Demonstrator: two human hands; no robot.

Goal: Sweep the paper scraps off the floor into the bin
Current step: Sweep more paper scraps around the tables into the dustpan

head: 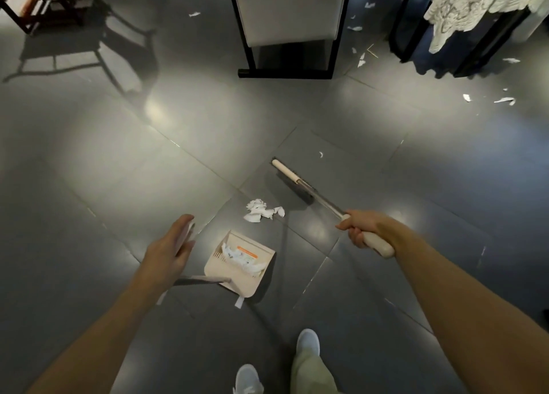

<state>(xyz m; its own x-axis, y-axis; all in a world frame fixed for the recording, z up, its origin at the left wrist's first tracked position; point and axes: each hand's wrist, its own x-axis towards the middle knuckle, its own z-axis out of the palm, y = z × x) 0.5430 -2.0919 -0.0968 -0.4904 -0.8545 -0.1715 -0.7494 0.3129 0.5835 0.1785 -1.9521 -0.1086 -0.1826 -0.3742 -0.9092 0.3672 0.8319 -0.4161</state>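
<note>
Your dustpan (234,285) sits on the floor just ahead of your feet. It is a beige pan with its open edge facing away from you. It already holds a wad of torn white paper (242,260), lying partly over an orange label (247,252) on the pan's bed. Its thin handle (205,280) runs out to the left of the pan, towards your left hand (170,249). That hand is blurred, its fingers straight and loosely spread, gripping nothing. Your right hand (361,228), to the right of the dustpan, is wrapped round the white grip of the broom (292,182). The broom's metal shaft slants down to a dark bristle head with a pale top, resting on the floor beyond the pan.

Between the dustpan's open edge and the broom head lies a small pile of scraps (263,211). They are crumpled, ragged-edged white pieces, bunched together just beyond the pan and not touching it. One tiny fleck (320,154) lies past the broom head.

The floor (118,170) is glossy dark grey tile with pale patches of glare. Your two light shoes (308,341) stand nearer than the pan. Far beyond the pan is a black-framed seat with a white cushion (289,10). More loose scraps (361,61) lie beside its right leg, and other bits (505,99) lie well to the right of the pan. A lace cloth (475,4) hangs at the far right, and a dark wooden chair (44,1) stands at the far left.
</note>
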